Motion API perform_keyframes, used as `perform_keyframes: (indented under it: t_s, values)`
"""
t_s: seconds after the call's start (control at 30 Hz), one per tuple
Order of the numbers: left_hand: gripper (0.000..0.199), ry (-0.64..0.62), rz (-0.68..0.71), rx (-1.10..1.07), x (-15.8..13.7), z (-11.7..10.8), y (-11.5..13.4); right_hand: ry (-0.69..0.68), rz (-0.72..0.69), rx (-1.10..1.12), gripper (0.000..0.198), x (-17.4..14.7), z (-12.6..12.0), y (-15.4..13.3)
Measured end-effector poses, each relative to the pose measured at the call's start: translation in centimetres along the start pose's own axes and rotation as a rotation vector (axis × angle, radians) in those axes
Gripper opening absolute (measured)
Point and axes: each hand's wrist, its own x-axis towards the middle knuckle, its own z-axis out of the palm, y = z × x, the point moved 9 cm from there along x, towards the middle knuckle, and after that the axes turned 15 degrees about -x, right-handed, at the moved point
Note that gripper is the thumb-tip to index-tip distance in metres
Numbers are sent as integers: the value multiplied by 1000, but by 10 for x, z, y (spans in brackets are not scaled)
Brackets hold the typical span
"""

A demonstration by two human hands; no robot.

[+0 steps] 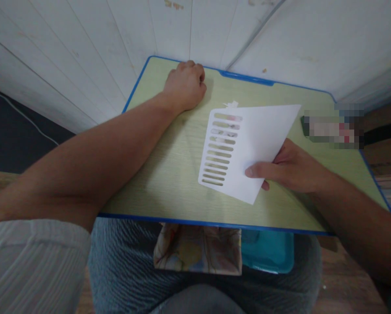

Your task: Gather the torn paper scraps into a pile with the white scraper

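Observation:
My right hand point(293, 168) grips a white sheet of paper point(257, 139) by its right edge, thumb on top and fingers underneath. A column of rounded slots is cut through the sheet's left side, and the table shows through them. The sheet is held tilted above the tabletop. My left hand point(187, 85) rests near the table's far edge with its fingers curled in; whatever may be inside them is hidden. Small white paper scraps point(231, 104) lie just behind the sheet, and some more bits show through its upper slots.
The light wooden table point(169, 174) has a blue rim. A blurred-out object point(332, 128) lies at its right side. On my lap, below the near edge, are a patterned fabric-like item point(198, 250) and a teal tray point(270, 250). A white plank wall point(169, 26) stands behind, with a cable point(254, 35).

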Motion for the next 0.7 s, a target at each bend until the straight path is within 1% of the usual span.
perform_keyframes:
  t_s: [0.13, 0.23, 0.4, 0.47, 0.5, 0.53, 0.57, 0.63, 0.7]
  values:
    - [37, 12, 19, 51, -1, -1, 5, -157, -6, -7, 18, -10, 15, -3]
    - [38, 0, 36, 60, -2, 0, 9, -261, -45, 7, 19, -15, 25, -11]
    - [37, 3, 37, 42, -2, -1, 8, -347, -80, 37, 19, -18, 31, -17]
    - [38, 6, 34, 31, -2, -1, 6, -343, -85, 18, 21, -19, 29, -15]
    - [39, 5, 25, 22, -2, -1, 4, -307, -88, 7, 22, -18, 24, -13]
    - [40, 4, 15, 8, -2, -1, 2, -242, -90, 0, 24, -16, 17, -12]
    - [41, 3, 3, -12, -2, -2, 1, -147, -97, 0, 26, -14, 7, -10]
    - [42, -3, -5, -52, -2, -2, -2, 133, -145, 23, 29, -10, -23, -10]
    - [44, -4, 10, -57, -2, -3, -2, 456, -209, 34, 30, -12, -56, -11]
